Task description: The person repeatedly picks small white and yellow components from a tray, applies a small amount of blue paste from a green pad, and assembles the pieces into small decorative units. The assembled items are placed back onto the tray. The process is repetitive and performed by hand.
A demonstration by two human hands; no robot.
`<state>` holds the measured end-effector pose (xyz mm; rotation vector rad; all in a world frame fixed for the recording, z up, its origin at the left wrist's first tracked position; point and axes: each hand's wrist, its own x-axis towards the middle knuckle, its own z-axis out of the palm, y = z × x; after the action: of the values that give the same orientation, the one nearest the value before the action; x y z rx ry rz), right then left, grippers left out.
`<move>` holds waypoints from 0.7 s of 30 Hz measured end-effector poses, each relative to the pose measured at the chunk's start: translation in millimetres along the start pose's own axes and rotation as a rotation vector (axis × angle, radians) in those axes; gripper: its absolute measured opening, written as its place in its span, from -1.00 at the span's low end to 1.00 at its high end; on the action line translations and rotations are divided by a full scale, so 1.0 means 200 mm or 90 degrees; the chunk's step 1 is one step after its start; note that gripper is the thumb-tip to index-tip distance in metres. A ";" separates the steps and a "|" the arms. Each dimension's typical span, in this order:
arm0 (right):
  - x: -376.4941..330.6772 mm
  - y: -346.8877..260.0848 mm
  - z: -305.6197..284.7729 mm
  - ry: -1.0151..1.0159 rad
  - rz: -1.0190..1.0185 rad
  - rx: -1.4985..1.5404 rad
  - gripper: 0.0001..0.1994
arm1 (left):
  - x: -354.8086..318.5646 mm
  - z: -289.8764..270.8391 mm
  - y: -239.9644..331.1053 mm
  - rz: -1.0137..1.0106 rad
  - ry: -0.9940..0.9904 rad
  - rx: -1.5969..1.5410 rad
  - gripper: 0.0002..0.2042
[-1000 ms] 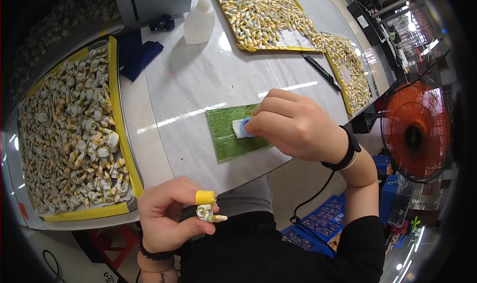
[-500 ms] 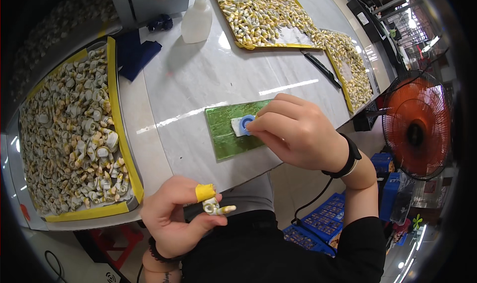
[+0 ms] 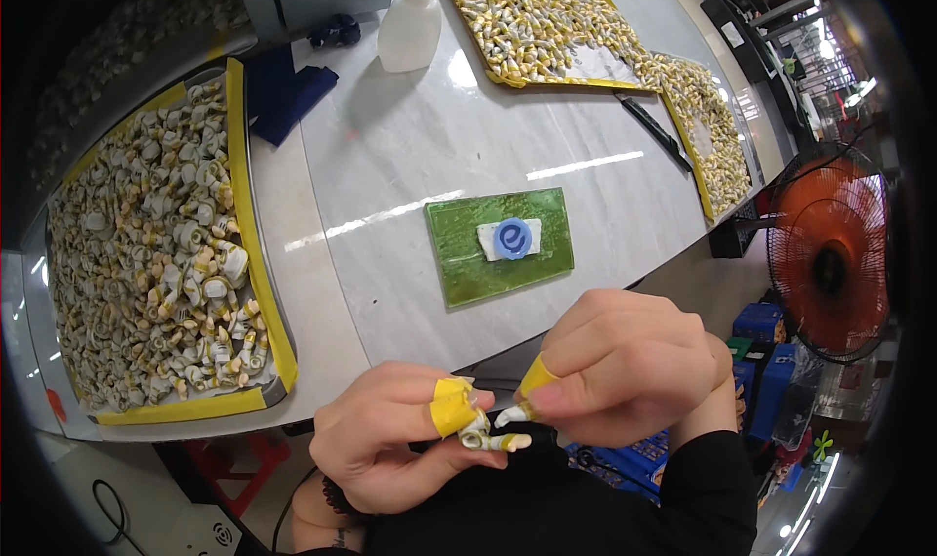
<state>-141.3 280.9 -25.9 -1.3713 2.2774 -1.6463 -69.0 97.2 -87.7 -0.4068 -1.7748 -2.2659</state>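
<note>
A small white-and-cream part (image 3: pixel 485 437) sits pinched between the thumb and forefinger of the left hand (image 3: pixel 400 439), held low in front of the person's body, just off the near edge of the counter (image 3: pixel 410 156). A yellow finger cot (image 3: pixel 451 407) covers that hand's fingertip above the part. The right hand (image 3: pixel 625 366) is curled close beside it, its own yellow-capped finger and thumb pinching a second small white piece (image 3: pixel 510 415) whose tip nearly meets the first; whether the two pieces touch cannot be told.

On the pale marble counter beyond the hands lies a green mat (image 3: pixel 500 247), carrying a white scrap topped by a round blue disc (image 3: pixel 512 238). To the left, a yellow-edged tray (image 3: pixel 256 253) is heaped with similar white and yellowish parts. Two more trays (image 3: pixel 547 19) of such parts lie at the far right, with a dark pen-like tool (image 3: pixel 654 131) between them. A translucent plastic bottle (image 3: pixel 410 29) and a dark blue cloth (image 3: pixel 283 92) rest at the far side. An orange fan (image 3: pixel 830 263) stands off the counter's right end.
</note>
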 end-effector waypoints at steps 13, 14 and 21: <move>0.02 -0.01 0.03 -0.034 -0.057 0.004 -0.85 | 0.04 0.00 0.08 0.050 -0.035 0.198 -0.72; 0.02 -0.01 0.03 -0.026 -0.058 0.010 -0.85 | 0.03 0.00 0.07 0.064 -0.038 0.211 -0.71; 0.01 -0.01 0.02 -0.038 -0.064 0.025 -0.91 | 0.04 0.00 0.07 0.079 -0.048 0.226 -0.70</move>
<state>-139.6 275.7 -25.5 -1.5292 2.1662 -1.6430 -71.6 93.3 -71.6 -0.5197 -2.0732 -1.8262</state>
